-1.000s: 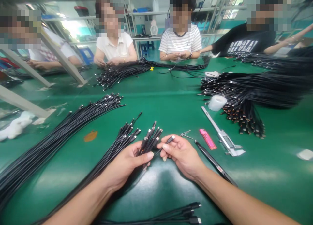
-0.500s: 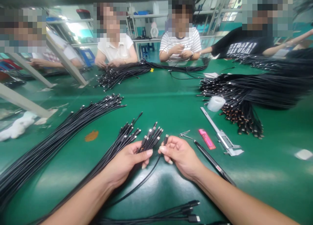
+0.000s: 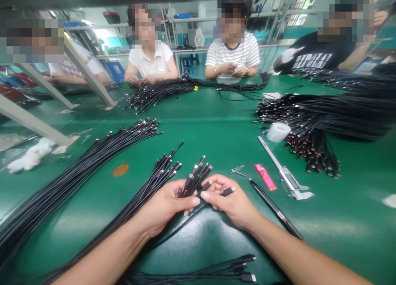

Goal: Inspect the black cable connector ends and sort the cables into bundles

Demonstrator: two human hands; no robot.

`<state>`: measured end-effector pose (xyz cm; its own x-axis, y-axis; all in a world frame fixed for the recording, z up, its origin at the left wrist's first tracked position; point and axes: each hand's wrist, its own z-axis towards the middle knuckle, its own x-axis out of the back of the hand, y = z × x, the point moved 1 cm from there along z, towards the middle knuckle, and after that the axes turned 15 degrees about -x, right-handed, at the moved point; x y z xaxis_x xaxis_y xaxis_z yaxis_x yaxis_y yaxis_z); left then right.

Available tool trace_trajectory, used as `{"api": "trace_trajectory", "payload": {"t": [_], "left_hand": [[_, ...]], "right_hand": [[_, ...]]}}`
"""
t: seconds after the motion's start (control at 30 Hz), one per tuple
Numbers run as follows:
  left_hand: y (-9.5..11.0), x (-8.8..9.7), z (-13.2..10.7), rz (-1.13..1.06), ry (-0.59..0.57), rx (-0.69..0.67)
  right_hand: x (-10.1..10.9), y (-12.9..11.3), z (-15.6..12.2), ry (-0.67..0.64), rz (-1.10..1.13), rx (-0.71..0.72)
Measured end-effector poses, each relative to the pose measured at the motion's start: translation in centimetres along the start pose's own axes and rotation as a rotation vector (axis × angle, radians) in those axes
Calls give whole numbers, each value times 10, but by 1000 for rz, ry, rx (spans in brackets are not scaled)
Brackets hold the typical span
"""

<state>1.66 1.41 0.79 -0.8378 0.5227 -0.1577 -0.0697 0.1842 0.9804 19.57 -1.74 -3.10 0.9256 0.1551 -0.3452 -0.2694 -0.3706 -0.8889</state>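
Cable bundle (image 3: 196, 175) gripped low at centre of the head view, left hand (image 3: 167, 204) closed around it, plugs fanned upward. Single plug (image 3: 228, 191) pinched between thumb and forefinger of right hand (image 3: 230, 202), just beside the bundle. Loose cables (image 3: 93, 161) heaped straight on green table (image 3: 216, 128) at left; caliper (image 3: 286, 175) and pink lighter (image 3: 265, 177) at right.

Two hands (image 3: 167, 204), one held cable bundle (image 3: 196, 175), four co-workers (image 3: 150, 58), one caliper (image 3: 286, 175), one pen (image 3: 275, 208).
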Motion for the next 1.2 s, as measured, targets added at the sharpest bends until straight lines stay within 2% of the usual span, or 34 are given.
{"api": "trace_trajectory", "payload": {"t": [0.2, 0.63, 0.77, 0.97, 1.2], "left_hand": [[-3, -2, -3, 30, -13, 18], [0, -5, -4, 5, -58, 8], [0, -5, -3, 12, -36, -10], [1, -5, -3, 38, -25, -17], [-1, -5, -3, 90, 3, -10]], "right_hand": [[-2, -3, -2, -10, -79, 16], [-1, 0, -2, 2, -100, 33], [1, 1, -2, 63, -135, 73], [0, 4, 2, 51, 16, 79], [3, 9, 4, 79, -8, 74]]}}
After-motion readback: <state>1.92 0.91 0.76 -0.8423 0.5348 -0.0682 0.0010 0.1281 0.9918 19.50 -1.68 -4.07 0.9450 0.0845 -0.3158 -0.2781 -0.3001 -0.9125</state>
